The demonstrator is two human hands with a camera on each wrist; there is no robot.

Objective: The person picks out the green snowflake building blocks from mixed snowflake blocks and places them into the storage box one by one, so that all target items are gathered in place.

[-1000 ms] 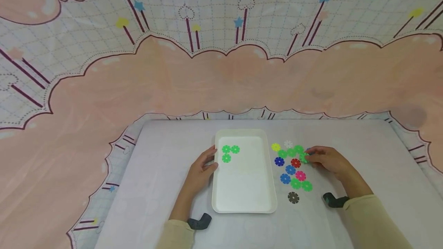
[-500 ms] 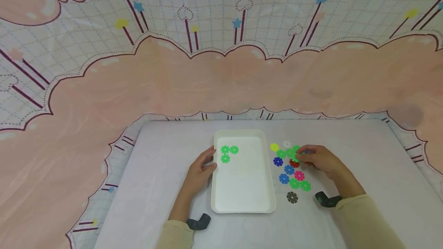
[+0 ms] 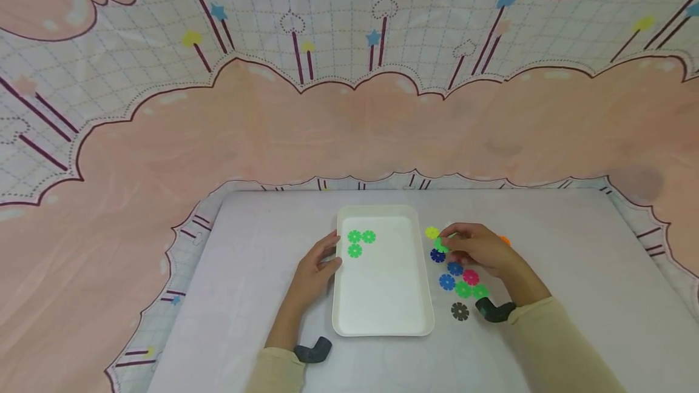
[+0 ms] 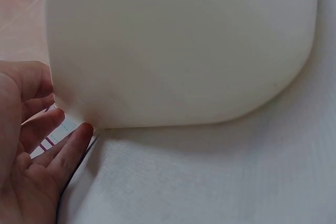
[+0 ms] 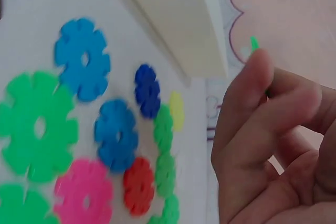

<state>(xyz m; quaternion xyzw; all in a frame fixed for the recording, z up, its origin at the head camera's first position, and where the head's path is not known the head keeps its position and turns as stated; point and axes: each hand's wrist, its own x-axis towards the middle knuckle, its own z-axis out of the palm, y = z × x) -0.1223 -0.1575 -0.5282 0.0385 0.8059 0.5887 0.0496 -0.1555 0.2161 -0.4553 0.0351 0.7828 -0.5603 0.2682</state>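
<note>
My right hand (image 3: 477,250) pinches a green notched snowflake disc (image 3: 441,244) above the loose discs, just right of the tray. In the right wrist view only a sliver of that green disc (image 5: 254,43) shows past the fingertips. At the tray's left side my left hand (image 3: 315,268) rests its fingertips and thumb against the rim. The left wrist view has those fingertips (image 4: 81,132) touching the outer wall of the white tray (image 4: 173,51). Inside the tray (image 3: 384,290), three green discs (image 3: 355,236) lie near the upper left corner.
Loose discs lie right of the tray: yellow (image 3: 432,233), dark blue (image 3: 437,255), blue (image 3: 447,282), pink (image 3: 471,277), green (image 3: 463,289) and dark grey (image 3: 460,312). An orange disc (image 3: 505,240) shows behind the right hand. A red disc (image 5: 139,186) appears in the right wrist view.
My right hand has moved left toward the tray, carrying the green disc over the other discs. The orange disc has come into sight behind it. My left hand stays at the tray.
</note>
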